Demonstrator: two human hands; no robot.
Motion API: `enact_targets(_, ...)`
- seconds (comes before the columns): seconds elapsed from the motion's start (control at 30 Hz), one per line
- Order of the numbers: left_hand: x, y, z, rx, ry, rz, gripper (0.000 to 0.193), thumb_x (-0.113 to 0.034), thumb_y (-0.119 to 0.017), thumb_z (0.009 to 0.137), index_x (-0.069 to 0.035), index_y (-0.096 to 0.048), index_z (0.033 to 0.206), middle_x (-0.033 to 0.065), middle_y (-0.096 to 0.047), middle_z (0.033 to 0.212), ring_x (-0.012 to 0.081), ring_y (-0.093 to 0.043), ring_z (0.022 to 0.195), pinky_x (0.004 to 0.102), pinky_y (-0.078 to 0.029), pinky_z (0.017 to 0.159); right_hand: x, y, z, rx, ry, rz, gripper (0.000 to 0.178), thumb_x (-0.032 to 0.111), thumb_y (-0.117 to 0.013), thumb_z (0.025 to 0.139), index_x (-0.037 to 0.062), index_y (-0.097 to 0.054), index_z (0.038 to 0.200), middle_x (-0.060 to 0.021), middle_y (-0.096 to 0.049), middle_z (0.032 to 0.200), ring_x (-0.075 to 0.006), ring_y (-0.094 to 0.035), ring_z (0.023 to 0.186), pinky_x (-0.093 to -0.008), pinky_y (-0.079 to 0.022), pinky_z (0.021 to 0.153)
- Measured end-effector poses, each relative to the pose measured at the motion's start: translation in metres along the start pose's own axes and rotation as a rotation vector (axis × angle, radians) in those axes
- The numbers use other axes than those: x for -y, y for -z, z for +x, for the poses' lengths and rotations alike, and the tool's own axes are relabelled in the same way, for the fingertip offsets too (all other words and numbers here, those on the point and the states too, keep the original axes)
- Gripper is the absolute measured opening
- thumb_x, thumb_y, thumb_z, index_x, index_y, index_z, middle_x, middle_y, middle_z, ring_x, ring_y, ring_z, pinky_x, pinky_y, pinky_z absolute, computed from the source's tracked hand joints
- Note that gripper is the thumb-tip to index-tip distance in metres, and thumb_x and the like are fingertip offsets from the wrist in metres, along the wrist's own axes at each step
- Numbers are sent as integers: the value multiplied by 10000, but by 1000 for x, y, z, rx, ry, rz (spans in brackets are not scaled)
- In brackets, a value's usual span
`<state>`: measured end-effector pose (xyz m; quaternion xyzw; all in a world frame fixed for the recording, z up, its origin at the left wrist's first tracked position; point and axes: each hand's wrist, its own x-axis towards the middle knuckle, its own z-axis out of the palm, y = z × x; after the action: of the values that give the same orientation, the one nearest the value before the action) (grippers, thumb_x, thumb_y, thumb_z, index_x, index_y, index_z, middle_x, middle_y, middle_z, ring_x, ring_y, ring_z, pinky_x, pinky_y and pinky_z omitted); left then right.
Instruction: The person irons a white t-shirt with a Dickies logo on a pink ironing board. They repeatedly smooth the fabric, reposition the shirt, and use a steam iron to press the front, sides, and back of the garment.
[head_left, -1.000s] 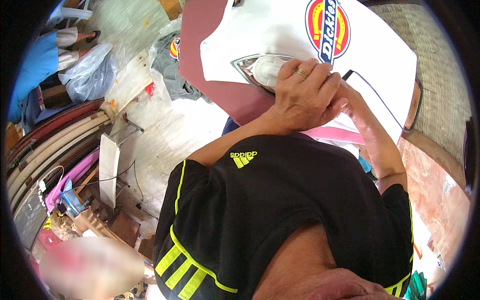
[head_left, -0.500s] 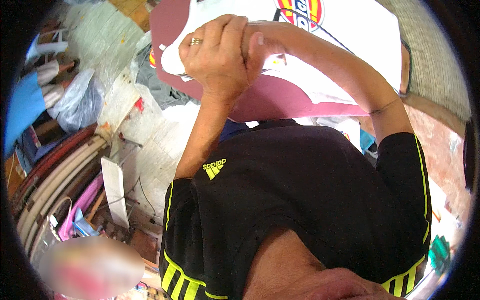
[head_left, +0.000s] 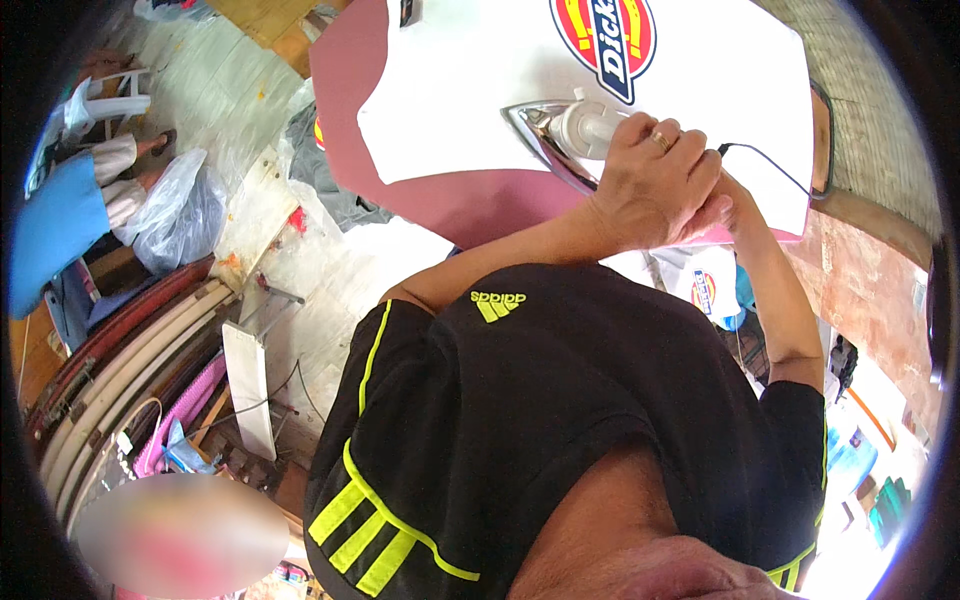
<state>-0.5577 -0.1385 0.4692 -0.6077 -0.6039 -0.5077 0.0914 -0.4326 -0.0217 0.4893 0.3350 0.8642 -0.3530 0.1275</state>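
A clothes iron [head_left: 583, 128] with a pale body and shiny metal soleplate lies on a white garment [head_left: 460, 100], its tip towards the left. My left hand [head_left: 655, 185], with a ring on one finger, is closed over the iron's rear and over my right hand [head_left: 735, 200]. The fingers of my right hand are mostly hidden under the left, at the handle. The garment, with a red, yellow and blue printed emblem [head_left: 610, 45], is spread flat on a maroon ironing board [head_left: 470, 205]. The iron stands just below the emblem, near the board's near edge.
A dark cord [head_left: 765, 158] runs from the iron to the board's right end. Dark cloth [head_left: 340, 170] hangs by the board's left end. On the left are a clear plastic bag [head_left: 185, 205], a blue panel [head_left: 60, 220] and stacked curved frames [head_left: 130, 370].
Both hands and the iron have moved from the garment's left part to the right and nearer my body. The emblem, partly cut off before, now shows more fully.
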Motion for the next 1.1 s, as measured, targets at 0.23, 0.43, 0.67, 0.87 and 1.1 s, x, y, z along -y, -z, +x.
enact_targets(0.23,10,5,4,-66,-16,23,333,-412,-615,862,-101,-676,966,58,-651,999,221,-620,945,422,-407,850,-22,2,-3,-69,19,68,311,194,-698,865,75,-667,1150,-108,-672,1148,-222,-628,1074,-360,-516,939)
enact_targets(0.43,-8,-24,14,-53,-19,52,380,-448,-633,864,-102,-672,1016,65,-654,1021,234,-622,967,416,-410,858,-52,14,-9,-108,43,94,297,200,-698,874,67,-663,1137,-104,-672,1126,-211,-635,1044,-354,-531,910)
enact_targets(0.67,-67,-108,24,-80,-81,-135,366,-390,-738,733,-90,-660,928,62,-613,939,233,-592,897,407,-407,822,-113,33,-50,-164,-19,146,283,207,-697,886,57,-659,1123,-99,-671,1101,-197,-643,1009,-347,-549,877)
enact_targets(0.87,-70,-139,47,332,-237,-299,257,-414,-695,772,-158,-674,770,2,-623,760,161,-644,744,402,-452,751,-159,41,-61,-205,15,210,273,213,-696,895,49,-655,1110,-96,-670,1080,-186,-650,979,-341,-565,848)
enact_targets(1.1,-6,-146,117,377,-376,-376,223,-303,-626,819,-96,-699,782,97,-690,786,302,-654,710,419,-471,673,-195,41,39,-235,431,453,264,220,-695,907,40,-651,1095,-91,-670,1055,-172,-658,943,-335,-583,814)
